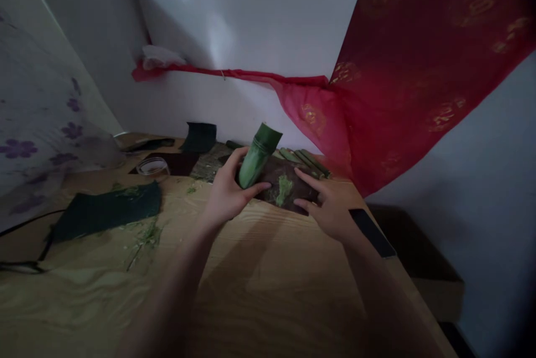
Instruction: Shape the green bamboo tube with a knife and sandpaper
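- Holding a green rolled leaf tube (256, 156) tilted, left hand (228, 193) curled around it, above the dark mat (288, 179) on our wooden surface (251, 274)
- Right hand (330, 204) spread beside it; next move calls for steadying the tube

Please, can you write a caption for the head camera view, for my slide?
The left hand grips a green tube above a dark mat with green shreds; right hand beside it.

A glossy green rolled-leaf tube (256, 157) leans tilted in the left hand (228, 193); below lies a flat dark brown mat (288, 178), smeared with green shreds.
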`<action>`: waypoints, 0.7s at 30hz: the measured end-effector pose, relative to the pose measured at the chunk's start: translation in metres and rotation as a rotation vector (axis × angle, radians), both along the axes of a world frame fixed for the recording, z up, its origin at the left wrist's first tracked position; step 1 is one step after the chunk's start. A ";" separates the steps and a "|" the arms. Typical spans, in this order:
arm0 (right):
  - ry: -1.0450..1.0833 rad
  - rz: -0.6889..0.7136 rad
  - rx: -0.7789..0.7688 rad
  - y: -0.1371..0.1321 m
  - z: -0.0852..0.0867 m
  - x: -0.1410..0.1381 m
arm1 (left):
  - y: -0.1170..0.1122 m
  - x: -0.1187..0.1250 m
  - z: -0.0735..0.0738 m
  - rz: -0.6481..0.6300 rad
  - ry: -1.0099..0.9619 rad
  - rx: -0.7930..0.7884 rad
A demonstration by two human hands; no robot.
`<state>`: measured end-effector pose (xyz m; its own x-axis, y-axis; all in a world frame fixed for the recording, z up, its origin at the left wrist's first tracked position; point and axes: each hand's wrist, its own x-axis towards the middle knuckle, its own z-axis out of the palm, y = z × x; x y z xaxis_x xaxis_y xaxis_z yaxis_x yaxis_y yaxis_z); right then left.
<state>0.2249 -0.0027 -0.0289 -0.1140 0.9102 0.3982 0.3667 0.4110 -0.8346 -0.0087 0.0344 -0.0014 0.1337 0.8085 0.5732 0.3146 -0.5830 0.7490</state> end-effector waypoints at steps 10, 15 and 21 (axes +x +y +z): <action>-0.448 -0.118 0.204 0.004 -0.007 -0.004 | -0.002 0.012 -0.003 0.086 0.144 -0.109; -0.287 0.063 -0.018 -0.006 -0.003 -0.024 | -0.010 0.032 -0.013 -0.040 0.107 -0.163; -0.191 0.063 0.060 -0.001 -0.006 -0.027 | -0.015 0.041 -0.016 -0.055 0.137 -0.135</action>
<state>0.1975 -0.0036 -0.0349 -0.2483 0.8743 0.4170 0.4878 0.4848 -0.7260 0.0324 0.0193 -0.0170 0.2487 0.8662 0.4335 0.3898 -0.4992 0.7738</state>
